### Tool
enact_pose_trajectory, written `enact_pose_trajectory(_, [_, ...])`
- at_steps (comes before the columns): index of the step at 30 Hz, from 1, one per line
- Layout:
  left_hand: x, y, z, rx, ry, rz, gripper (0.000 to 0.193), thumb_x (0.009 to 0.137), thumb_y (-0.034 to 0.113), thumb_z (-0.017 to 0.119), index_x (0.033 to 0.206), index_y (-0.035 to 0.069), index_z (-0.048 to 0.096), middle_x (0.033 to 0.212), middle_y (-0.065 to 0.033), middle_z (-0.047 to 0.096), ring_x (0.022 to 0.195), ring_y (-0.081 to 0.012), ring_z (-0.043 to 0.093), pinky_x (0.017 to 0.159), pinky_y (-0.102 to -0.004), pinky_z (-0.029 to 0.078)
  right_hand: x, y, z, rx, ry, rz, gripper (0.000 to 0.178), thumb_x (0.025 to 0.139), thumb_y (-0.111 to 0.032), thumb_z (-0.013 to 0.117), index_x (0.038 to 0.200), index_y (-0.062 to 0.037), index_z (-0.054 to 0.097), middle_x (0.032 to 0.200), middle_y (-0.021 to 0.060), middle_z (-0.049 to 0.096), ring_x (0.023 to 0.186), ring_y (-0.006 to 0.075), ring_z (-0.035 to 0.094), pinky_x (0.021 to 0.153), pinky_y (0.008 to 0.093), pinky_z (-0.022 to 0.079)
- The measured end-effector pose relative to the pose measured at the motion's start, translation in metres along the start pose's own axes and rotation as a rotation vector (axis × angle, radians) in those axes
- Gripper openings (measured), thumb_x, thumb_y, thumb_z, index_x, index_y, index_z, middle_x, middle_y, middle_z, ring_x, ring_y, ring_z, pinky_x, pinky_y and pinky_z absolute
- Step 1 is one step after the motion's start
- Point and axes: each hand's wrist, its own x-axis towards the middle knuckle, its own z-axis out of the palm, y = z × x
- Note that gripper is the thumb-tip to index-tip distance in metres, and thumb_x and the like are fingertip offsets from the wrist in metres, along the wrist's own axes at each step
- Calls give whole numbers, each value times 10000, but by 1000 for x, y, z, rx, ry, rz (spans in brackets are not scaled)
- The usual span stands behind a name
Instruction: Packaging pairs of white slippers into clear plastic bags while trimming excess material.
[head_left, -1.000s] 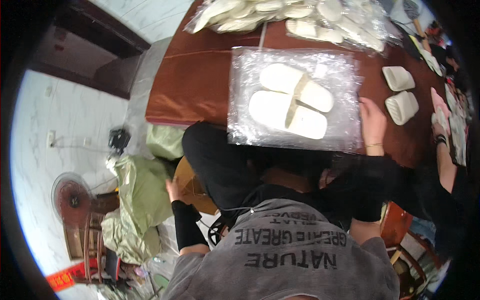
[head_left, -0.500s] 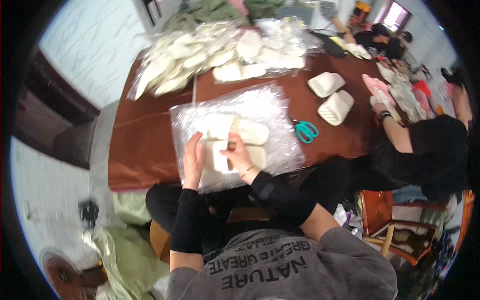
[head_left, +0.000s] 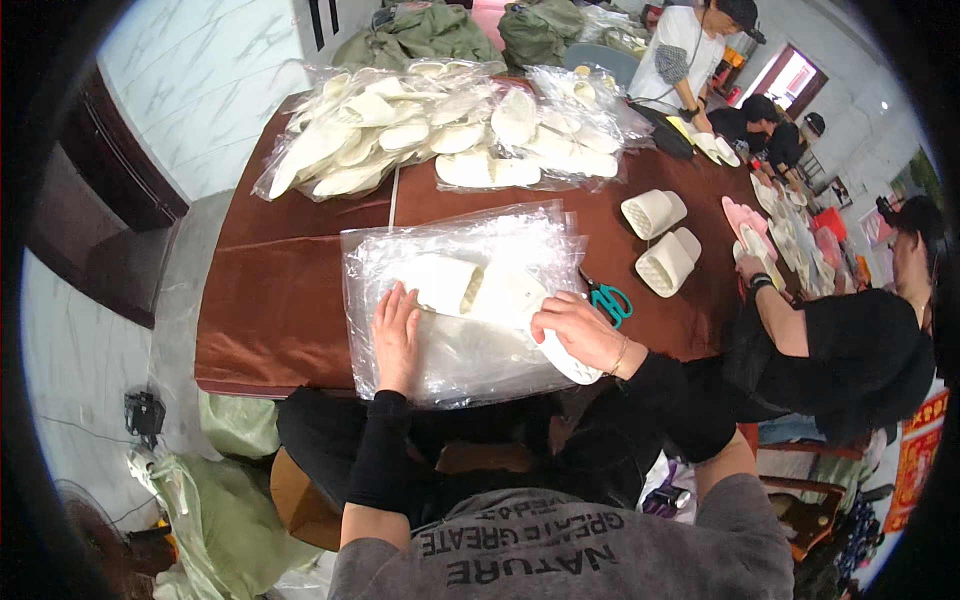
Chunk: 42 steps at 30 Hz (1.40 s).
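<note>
The two hands stand apart over a stack of clear plastic bags [head_left: 455, 365] on the brown cloth-covered table [head_left: 285, 325]. The right hand [head_left: 585, 335] is closed on one cream slipper [head_left: 570, 362] at the stack's lower right edge; the left hand [head_left: 397, 338] lies open and flat on the plastic, fingers spread and holding nothing. The other cream slipper [head_left: 442, 284] rests on the upper part of the stack, lengthwise from left to right, its rear end just beside the left fingertips; glare on the plastic leaves it unclear whether they touch. Half a second earlier both slippers lay side by side on the bags, with the right hand over the nearer one; that slipper has since been shifted to the right, so the pair is now divided and each piece can be handled singly. Beyond the right hand are teal-handled scissors [head_left: 612, 303] and a second, unbagged pair of slippers [head_left: 667, 263]. A heap of bagged slippers [head_left: 400, 135] occupies the table's far side.
</note>
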Motion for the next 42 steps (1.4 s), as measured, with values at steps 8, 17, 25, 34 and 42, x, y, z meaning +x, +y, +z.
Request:
enact_pose_trajectory(8, [2, -4, 8, 117, -1, -6, 471, 1044, 189, 580, 1496, 63, 540, 1611, -158, 463, 1497, -341, 396, 1208, -487, 322, 55, 21, 21, -230, -141, -442, 61, 842, -106, 623, 886, -148, 611, 911, 35, 571, 1022, 254, 590, 980, 409, 467])
enact_pose_trajectory(17, [6, -1, 7, 27, 26, -70, 650, 989, 115, 630, 1587, 18, 393, 1578, -204, 469, 1487, -360, 414, 1218, -491, 315, 94, 12, 72, -61, 304, -300, 84, 814, -94, 644, 889, -125, 620, 980, 54, 620, 1049, 290, 587, 1025, 429, 461])
enact_pose_trajectory(25, [6, -1, 16, 146, -45, -5, 597, 1006, 160, 607, 1567, 44, 439, 1577, -173, 484, 1507, -339, 401, 1232, -478, 301, 22, 106, -47, -373, 695, 103, 138, 864, -61, 611, 981, -94, 677, 939, 107, 656, 926, 353, 598, 840, 461, 461])
enact_pose_trajectory(34, [-7, -17, 39, 319, -4, 114, 516, 1010, 192, 634, 1492, 46, 523, 1525, -161, 535, 1448, -340, 470, 1185, -468, 341, -63, 140, -27, -363, 677, 360, 374, 887, 24, 628, 1211, -152, 697, 1346, 145, 613, 1252, 401, 556, 1070, 470, 474])
enact_pose_trajectory(42, [-18, -21, 55, 415, -58, 151, 487, 1015, 222, 658, 1464, 63, 557, 1531, -119, 542, 1429, -307, 491, 1180, -476, 346, -215, 144, 14, -12, 696, 740, 272, 967, -78, 645, 1216, -132, 740, 1396, 135, 613, 1291, 293, 597, 1087, 385, 477])
